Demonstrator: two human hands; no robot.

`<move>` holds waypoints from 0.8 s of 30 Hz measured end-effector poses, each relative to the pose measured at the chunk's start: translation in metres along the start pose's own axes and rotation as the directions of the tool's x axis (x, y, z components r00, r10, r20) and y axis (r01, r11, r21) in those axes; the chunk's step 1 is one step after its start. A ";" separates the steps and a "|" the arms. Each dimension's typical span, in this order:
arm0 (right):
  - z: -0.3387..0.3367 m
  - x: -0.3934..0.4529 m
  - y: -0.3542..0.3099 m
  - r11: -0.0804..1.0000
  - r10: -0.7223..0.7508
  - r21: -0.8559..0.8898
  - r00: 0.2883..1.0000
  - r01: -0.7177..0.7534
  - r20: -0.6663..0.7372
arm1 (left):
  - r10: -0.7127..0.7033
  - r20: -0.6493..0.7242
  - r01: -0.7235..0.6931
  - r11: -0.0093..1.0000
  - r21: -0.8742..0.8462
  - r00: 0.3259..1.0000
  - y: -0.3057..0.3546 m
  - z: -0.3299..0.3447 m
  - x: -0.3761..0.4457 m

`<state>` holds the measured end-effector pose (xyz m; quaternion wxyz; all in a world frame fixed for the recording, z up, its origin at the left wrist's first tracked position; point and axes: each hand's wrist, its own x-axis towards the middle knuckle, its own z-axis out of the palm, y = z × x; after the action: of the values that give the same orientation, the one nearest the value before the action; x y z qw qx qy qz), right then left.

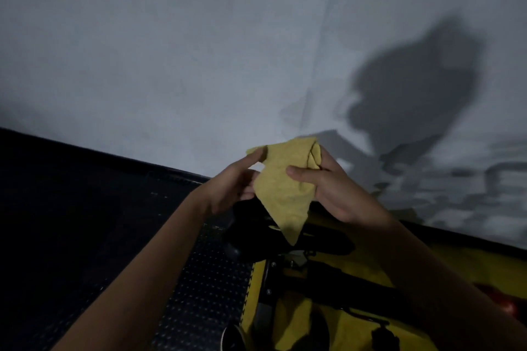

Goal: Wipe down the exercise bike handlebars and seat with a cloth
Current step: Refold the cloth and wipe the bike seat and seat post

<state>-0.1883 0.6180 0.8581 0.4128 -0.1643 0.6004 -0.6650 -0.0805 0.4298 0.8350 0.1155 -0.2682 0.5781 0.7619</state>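
A yellow cloth (281,191) hangs folded between both hands in front of me, its lowest corner pointing down. My left hand (232,184) pinches its upper left edge with fingertips. My right hand (335,189) grips the right side, thumb laid across the cloth's front. Below the cloth sits the dark exercise bike seat (319,241), partly hidden by the cloth's corner. The bike's black frame (342,285) runs down to the right beneath it. No handlebars can be made out in the dim light.
A pale wall (199,51) fills the upper view, with my shadow cast on its right part. Dark studded floor matting (196,288) lies at the left, a yellow mat (467,262) at the right. A shoe toe (232,338) shows at the bottom edge.
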 end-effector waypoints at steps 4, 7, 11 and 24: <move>0.000 -0.005 0.010 0.998 -0.046 -0.044 0.999 0.046 -0.014 | 0.182 0.089 -0.167 0.973 -0.159 0.979 -0.003 0.000 -0.006; -0.003 -0.013 0.013 0.973 -0.070 -0.224 0.995 0.051 -0.075 | 0.283 0.000 -0.280 0.947 -0.156 0.959 -0.007 0.000 -0.009; 0.001 -0.022 0.012 0.888 -0.203 -0.456 0.944 0.066 -0.260 | 0.384 -0.137 -0.396 0.915 -0.078 0.913 -0.010 0.007 -0.010; -0.022 -0.005 -0.006 0.576 -0.431 -0.809 0.885 0.119 -0.177 | 0.624 -0.315 -0.577 0.781 0.238 0.715 0.009 0.020 0.000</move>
<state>-0.2032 0.6356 0.8602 0.0744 -0.2961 0.8579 -0.4134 -0.0908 0.4457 0.8461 -0.2354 -0.1991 0.6901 0.6548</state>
